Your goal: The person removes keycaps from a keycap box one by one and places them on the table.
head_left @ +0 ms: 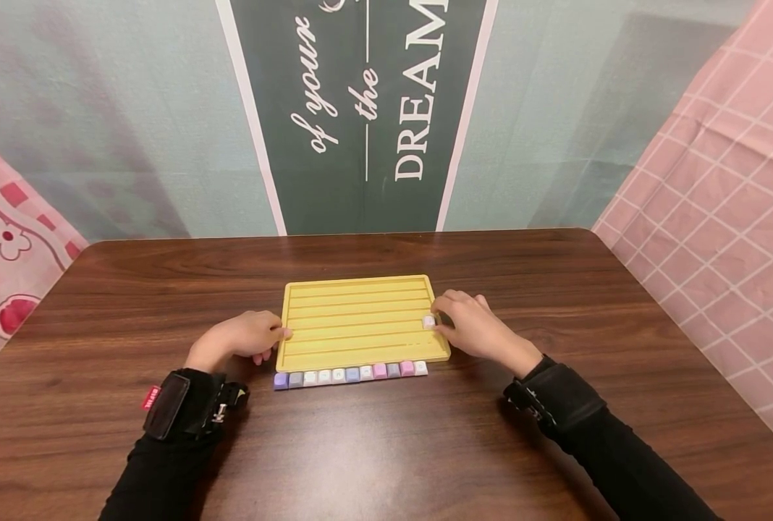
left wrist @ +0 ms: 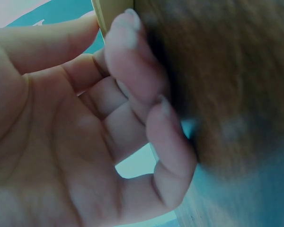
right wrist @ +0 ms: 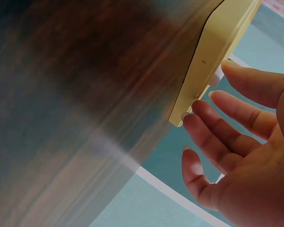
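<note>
A yellow ridged keycap tray (head_left: 354, 307) lies flat on the table. My left hand (head_left: 246, 335) grips its left edge, thumb over the rim; in the left wrist view the thumb meets the tray edge (left wrist: 104, 19) and the other fingers curl below. At the tray's right side my right hand (head_left: 474, 323) pinches a white keycap (head_left: 428, 321) between thumb and fingers, over the right end of a slot. The right wrist view shows this keycap (right wrist: 217, 76) partly hidden by the thumb, with the remaining fingers along the tray's side (right wrist: 203, 66).
Along the tray's front edge runs a row of several purple, grey, white, blue and pink keycaps (head_left: 352, 375). The brown wooden table (head_left: 354, 449) reaches back to a printed curtain (head_left: 523, 145). Pink checked cloth (head_left: 732, 217) hangs at the right.
</note>
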### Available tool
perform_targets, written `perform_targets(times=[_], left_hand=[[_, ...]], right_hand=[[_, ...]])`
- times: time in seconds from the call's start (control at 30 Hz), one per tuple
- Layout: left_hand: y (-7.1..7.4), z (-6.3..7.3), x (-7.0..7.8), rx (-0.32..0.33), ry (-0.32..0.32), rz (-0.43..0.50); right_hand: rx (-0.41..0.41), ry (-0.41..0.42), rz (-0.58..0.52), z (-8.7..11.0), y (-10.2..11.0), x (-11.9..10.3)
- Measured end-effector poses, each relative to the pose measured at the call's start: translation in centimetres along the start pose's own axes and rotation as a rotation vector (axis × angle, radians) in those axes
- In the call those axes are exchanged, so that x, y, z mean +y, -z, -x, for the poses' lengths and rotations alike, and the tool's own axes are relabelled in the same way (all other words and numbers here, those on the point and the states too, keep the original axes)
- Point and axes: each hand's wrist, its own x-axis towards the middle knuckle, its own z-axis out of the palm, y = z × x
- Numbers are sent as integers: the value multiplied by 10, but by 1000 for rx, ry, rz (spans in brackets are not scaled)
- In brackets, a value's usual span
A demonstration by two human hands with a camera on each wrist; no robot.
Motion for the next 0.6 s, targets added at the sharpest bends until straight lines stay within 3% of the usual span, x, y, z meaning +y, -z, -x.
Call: perform_targets(times=[0.6], left_hand=[[0,-3,0,0,-1,-20]], right_hand=[[-27,-11,-11,-5,-4,4]])
